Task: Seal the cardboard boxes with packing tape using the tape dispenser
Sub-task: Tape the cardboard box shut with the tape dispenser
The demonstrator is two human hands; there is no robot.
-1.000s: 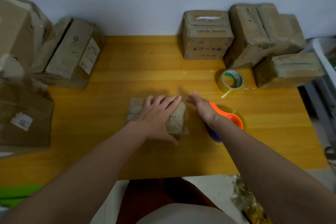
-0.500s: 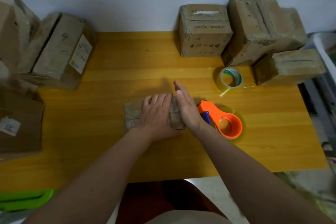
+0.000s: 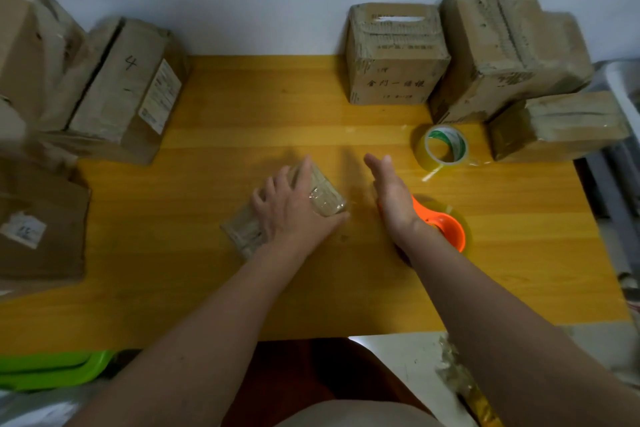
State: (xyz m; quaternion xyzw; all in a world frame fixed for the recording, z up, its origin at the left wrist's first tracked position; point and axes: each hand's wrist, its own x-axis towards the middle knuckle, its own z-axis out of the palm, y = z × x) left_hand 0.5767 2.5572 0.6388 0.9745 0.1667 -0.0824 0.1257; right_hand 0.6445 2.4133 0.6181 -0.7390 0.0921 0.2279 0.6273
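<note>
A small, flat cardboard box (image 3: 325, 196) wrapped in shiny tape lies at the middle of the yellow wooden table (image 3: 242, 114), turned at an angle. My left hand (image 3: 294, 206) rests on top of it with fingers curled over its far edge, holding it. My right hand (image 3: 389, 191) hovers flat and empty a little to the box's right, fingers straight. Right behind that wrist lies the orange tape dispenser (image 3: 446, 229) loaded with clear tape, partly hidden by my forearm.
A loose roll of clear tape (image 3: 445, 149) lies at the back right. Three cardboard boxes (image 3: 394, 59) are stacked along the back right wall. More boxes (image 3: 121, 90) crowd the left side. A green tray (image 3: 52, 369) sits below the table's front left edge.
My right hand has drawn away from the small box's right end and now hovers apart from it. My left hand has turned the box, so it sits at an angle.
</note>
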